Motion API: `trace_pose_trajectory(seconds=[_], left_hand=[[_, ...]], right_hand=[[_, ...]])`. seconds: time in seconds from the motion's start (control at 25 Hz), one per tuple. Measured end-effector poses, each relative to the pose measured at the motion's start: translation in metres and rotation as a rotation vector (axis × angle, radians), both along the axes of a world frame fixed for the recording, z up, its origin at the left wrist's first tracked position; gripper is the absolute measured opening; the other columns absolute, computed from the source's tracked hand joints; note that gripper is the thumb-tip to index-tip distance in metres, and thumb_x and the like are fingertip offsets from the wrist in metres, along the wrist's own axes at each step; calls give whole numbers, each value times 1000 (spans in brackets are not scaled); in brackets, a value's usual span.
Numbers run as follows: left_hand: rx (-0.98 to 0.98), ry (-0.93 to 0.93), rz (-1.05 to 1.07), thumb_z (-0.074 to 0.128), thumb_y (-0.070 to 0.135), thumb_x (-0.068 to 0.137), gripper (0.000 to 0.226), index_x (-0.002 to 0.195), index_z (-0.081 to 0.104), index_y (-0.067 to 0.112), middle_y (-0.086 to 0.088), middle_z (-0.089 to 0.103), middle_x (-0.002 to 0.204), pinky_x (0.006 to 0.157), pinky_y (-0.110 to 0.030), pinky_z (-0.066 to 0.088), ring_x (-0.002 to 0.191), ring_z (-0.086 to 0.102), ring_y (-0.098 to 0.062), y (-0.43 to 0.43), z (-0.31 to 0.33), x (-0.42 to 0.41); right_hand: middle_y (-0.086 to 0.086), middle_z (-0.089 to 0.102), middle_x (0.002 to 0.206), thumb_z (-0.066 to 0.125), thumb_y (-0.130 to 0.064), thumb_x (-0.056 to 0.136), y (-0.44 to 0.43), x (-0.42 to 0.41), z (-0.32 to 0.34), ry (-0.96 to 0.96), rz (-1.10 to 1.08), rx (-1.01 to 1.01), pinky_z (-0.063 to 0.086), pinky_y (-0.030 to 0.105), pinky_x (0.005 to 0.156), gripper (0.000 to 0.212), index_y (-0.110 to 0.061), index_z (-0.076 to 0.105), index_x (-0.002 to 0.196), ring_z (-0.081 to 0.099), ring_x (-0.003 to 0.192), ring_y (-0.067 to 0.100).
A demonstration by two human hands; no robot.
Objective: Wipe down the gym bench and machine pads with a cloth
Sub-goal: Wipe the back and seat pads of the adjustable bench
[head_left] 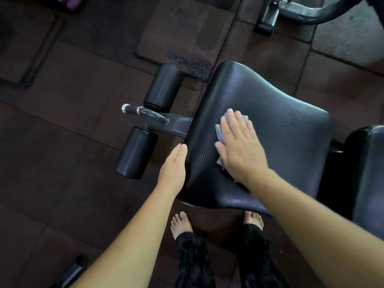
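Observation:
A black ribbed bench seat pad [270, 113] fills the middle of the head view. My right hand [239, 148] lies flat on it with straight fingers, pressing a grey cloth [220, 132] against the pad; most of the cloth is hidden under the palm. My left hand [173, 167] rests with straight fingers against the pad's left edge. Two black roller pads, the upper roller pad [163, 86] and the lower roller pad [136, 152], sit on a metal bar to the left of the seat. A second black pad [367, 173] adjoins the seat on the right.
A chrome-tipped handle [133, 109] sticks out between the rollers. Another machine's grey frame [295, 13] stands at the top right. Dark rubber floor tiles [62, 132] surround the bench. My bare feet [180, 224] stand just below the seat. A purple item [69, 2] lies top left.

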State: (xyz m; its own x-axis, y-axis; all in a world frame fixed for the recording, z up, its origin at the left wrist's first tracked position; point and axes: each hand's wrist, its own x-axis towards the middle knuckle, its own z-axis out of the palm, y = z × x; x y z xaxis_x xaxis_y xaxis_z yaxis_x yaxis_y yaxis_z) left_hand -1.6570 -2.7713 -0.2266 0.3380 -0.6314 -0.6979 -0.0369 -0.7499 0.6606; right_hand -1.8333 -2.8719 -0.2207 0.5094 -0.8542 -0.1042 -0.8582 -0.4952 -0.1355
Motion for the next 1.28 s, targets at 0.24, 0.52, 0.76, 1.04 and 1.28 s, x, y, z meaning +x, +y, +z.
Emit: trace_pose_trajectory(seconds=[0.24, 0.52, 0.76, 1.04, 1.28], left_hand=[[-140, -294, -195, 35, 57, 105, 62, 163, 20, 40, 10, 19, 170, 125, -44, 20, 156, 17, -13, -17, 8, -24], [-218, -583, -390, 40, 51, 105, 64, 163, 20, 34, 6, 8, 173, 123, -48, 18, 158, 6, -16, -18, 9, -43], [-194, -643, -450, 36, 54, 104, 67, 164, 16, 33, 6, 5, 174, 126, -48, 13, 159, 1, -17, -17, 10, -44], [-169, -627, -406, 41, 53, 103, 68, 164, 14, 36, 7, 6, 173, 124, -52, 19, 158, 7, -19, -27, 14, -51], [-164, -623, -404, 40, 54, 103, 68, 164, 13, 37, 8, 6, 173, 124, -52, 18, 158, 6, -18, -40, 14, -50]], right_hand=[[10, 16, 171, 37, -43, 107, 103, -43, -8, -41, 316, 31, 19, 49, 126, 66, -10, 26, 162, 12, 159, 27], [18, 9, 171, 31, -55, 99, 39, -41, -8, -29, -226, 47, 8, 50, 129, 84, -2, 17, 162, 5, 159, 33], [12, 11, 172, 34, -48, 103, 98, -134, -12, 25, 22, 0, 23, 54, 123, 74, -6, 20, 163, 8, 159, 28], [19, 14, 170, 38, -49, 101, 63, -99, -13, -59, -191, 35, 13, 51, 127, 78, -2, 23, 161, 10, 158, 35], [18, 16, 170, 34, -46, 100, 35, -190, -19, -12, -235, -2, 22, 56, 123, 75, -2, 27, 160, 18, 156, 38]])
